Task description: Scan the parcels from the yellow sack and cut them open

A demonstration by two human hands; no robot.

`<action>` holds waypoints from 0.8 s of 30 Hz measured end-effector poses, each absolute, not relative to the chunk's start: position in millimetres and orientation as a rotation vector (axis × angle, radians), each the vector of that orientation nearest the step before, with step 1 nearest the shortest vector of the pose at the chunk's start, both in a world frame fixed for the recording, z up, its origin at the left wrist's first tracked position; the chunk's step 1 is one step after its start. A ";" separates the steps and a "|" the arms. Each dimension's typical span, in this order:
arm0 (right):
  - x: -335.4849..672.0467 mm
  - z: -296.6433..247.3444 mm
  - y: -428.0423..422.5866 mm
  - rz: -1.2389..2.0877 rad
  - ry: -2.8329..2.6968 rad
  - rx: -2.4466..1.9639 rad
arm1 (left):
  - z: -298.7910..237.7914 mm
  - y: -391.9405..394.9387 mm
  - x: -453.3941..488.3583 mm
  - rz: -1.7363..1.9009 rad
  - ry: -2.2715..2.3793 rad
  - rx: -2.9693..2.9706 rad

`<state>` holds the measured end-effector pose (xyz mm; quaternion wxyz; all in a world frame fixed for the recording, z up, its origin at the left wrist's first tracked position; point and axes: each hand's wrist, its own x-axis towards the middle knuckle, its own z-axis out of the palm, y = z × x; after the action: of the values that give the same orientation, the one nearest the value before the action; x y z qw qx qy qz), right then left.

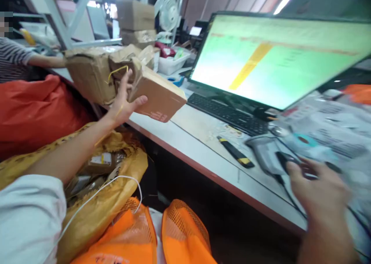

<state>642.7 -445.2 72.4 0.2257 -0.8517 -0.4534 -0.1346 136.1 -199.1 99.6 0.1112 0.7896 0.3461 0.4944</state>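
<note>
A plain brown parcel [156,96], orange mesh bags [185,233], a yellow sack [95,210], a black-and-yellow cutter [236,153], a green screen [278,59] with a yellow stripe, a co-worker's striped sleeve [14,53].

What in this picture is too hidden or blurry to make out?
Head view: writing on the monitor, blurred beyond reading.
Head view: right hand, motion-blurred; its grip on the scanner is unclear.
Head view: parcel in the left hand, its red print too small to read.
Head view: sack contents, mostly hidden by its folds.

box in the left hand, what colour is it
The box is brown cardboard with reddish print near its lower edge; best seen in the head view.
</note>
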 end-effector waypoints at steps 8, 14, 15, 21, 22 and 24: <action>679.7 37.1 -424.8 -0.063 -1.154 -2.625 | 5.6 -169.0 280.9 1.319 0.475 2.726; 676.0 23.7 -394.1 -0.002 -1.235 -2.751 | -19.2 -192.0 269.4 1.077 0.295 3.046; 673.3 23.6 -387.1 -0.037 -1.249 -2.771 | -23.1 -196.8 267.3 1.102 0.273 3.069; 671.2 45.4 -354.8 0.095 -1.117 -2.770 | -34.1 -222.3 269.2 1.283 0.091 3.119; 673.5 55.6 -354.3 0.165 -1.075 -2.729 | -33.2 -225.3 270.2 1.293 0.082 3.119; 676.0 83.6 -358.8 0.315 -1.038 -2.526 | -30.4 -229.6 271.7 1.318 0.053 3.117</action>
<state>676.0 -358.8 83.6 0.1950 -0.9012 -0.3704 0.1123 271.7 -229.6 -30.4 -0.1214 0.9141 0.0156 0.3865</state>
